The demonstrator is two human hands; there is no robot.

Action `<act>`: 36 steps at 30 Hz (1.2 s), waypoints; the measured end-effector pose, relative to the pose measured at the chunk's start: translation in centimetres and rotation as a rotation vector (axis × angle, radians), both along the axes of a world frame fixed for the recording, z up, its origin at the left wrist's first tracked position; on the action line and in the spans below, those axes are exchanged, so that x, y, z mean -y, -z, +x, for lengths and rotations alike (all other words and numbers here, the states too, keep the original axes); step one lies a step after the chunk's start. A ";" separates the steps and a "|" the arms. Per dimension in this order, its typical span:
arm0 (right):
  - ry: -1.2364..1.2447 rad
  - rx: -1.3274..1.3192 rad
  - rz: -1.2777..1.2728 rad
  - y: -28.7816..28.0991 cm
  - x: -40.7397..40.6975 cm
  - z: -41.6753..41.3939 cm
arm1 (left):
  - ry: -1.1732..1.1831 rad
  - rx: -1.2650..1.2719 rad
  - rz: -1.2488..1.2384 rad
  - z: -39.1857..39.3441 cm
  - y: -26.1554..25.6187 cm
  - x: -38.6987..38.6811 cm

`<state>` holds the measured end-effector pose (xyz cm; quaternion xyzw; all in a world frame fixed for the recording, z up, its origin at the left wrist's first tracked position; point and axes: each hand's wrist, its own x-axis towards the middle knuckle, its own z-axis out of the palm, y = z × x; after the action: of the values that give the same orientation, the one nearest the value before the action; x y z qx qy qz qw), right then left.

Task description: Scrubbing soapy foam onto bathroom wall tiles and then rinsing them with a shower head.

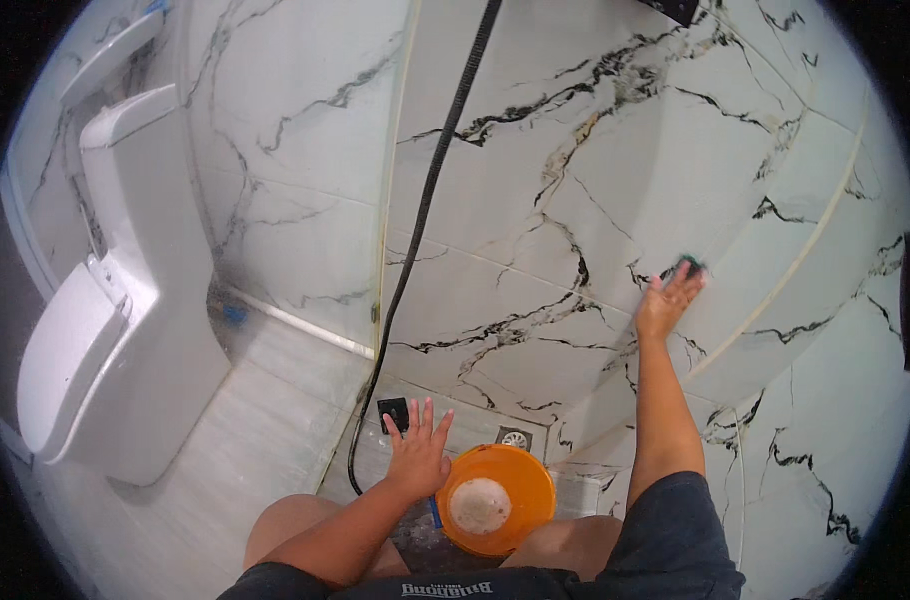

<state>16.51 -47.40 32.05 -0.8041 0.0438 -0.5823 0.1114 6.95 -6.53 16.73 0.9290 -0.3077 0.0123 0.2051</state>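
Note:
My right hand (663,307) is stretched out to the marble-patterned wall tile (500,195). Under its fingertips a dark green pad (693,265), probably a scouring pad, is pressed on the tile; the fingers cover most of it. My left hand (419,457) holds nothing and has its fingers spread, low down beside an orange bucket (539,480). Whitish, foamy-looking liquid (480,506) lies in the bucket, which stands between my knees. A small black square object (393,415) shows just beyond the left fingertips.
A black ribbed hose (432,180) hangs along the wall down to the floor. Left of it is a glass panel (297,150), with a white toilet (140,315) beyond. A floor drain (515,439) lies behind the bucket, and a blue object (435,514) is at the bucket's left side.

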 end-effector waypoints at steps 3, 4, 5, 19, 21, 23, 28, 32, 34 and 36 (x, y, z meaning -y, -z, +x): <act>0.423 0.113 -0.052 0.8 -0.9 1.4 | 0.010 0.002 -0.011 0.1 0.2 0.2; 0.382 0.112 -0.037 1.1 -2.3 2.7 | 0.013 0.027 -0.019 0.0 0.3 0.4; 0.344 0.080 -0.021 1.6 -4.0 3.8 | 0.014 -0.004 -0.008 -0.1 0.4 0.5; 0.268 -0.229 -0.336 -2.7 0.4 -1.4 | 0.019 0.005 0.018 -0.3 0.4 0.1; 0.395 0.178 -0.056 -4.4 0.1 0.5 | 0.026 -0.006 0.020 -0.5 0.4 0.1; 0.427 0.218 -0.012 -5.3 -1.6 3.3 | 0.034 0.001 0.030 -0.7 0.4 0.2; 0.288 -0.011 -0.284 -3.3 -6.0 4.5 | 0.042 0.036 0.044 -1.1 0.0 0.2; 0.106 -0.548 -0.993 -5.0 -5.9 1.8 | 0.040 0.032 0.014 -1.1 -0.4 -0.1; 0.129 -0.712 -1.242 -8.0 -5.0 1.4 | 0.027 0.025 0.052 -1.1 -0.5 -0.2; 0.189 -0.738 -0.841 -11.5 -4.5 2.3 | 0.031 0.013 0.046 -1.0 -0.5 -0.2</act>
<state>18.85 -42.90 43.53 -0.9220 -0.0838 -0.2377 -0.2938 5.96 -6.35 17.27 0.9285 -0.3236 0.0082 0.1819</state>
